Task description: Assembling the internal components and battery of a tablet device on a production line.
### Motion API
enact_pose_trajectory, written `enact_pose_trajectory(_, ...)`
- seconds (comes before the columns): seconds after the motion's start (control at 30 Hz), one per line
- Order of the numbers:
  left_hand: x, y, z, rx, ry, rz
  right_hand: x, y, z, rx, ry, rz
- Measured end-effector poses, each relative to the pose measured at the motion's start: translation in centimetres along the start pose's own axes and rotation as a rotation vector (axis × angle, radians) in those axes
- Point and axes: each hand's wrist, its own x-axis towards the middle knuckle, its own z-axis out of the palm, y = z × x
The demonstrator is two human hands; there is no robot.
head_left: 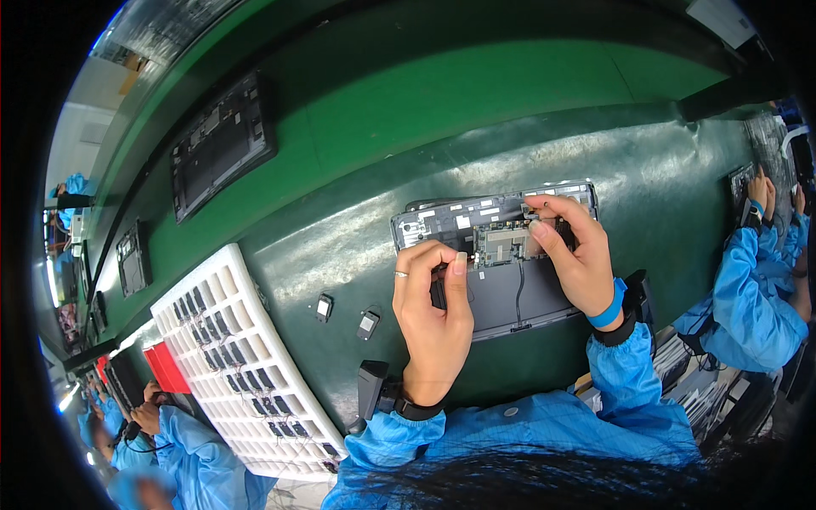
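A flat, dark case (496, 291) lies with its insides showing on the green table (667, 217), right in front of the person. A green and silver board (501, 245) sits in the middle of it, and a thin black wire (519, 293) runs down from the board over the grey part. The left hand (436, 330) is at the left side of the case, its thumb and first finger bent close together; I cannot tell if they pinch anything. The right hand (585, 270) is over the right end of the board, with its thumb and first finger curled toward each other; I cannot tell if something small is between them. A blue band (610, 308) goes around the right wrist. To the left, two small black and silver parts (368, 325) lie near each other on the table. Past them is a big white tray (299, 384) with rows of little black pieces (239, 352) in its slots.
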Motion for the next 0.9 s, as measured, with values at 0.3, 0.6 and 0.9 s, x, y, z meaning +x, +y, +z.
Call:
enact_pose_trajectory(0.3,0.1,0.0,0.2,0.061,0.003,0.023,0.1,0.0,-0.1,-0.011,0.004,-0.023)
enact_pose_trajectory(0.6,0.3,0.0,0.3,0.098,0.008,0.040,0.1,0.0,0.0,-0.026,0.012,-0.020)
enact_pose_trajectory(0.9,0.9,1.2,-0.3,0.089,-0.014,0.033,0.0,0.2,0.2,-0.022,0.030,-0.063)
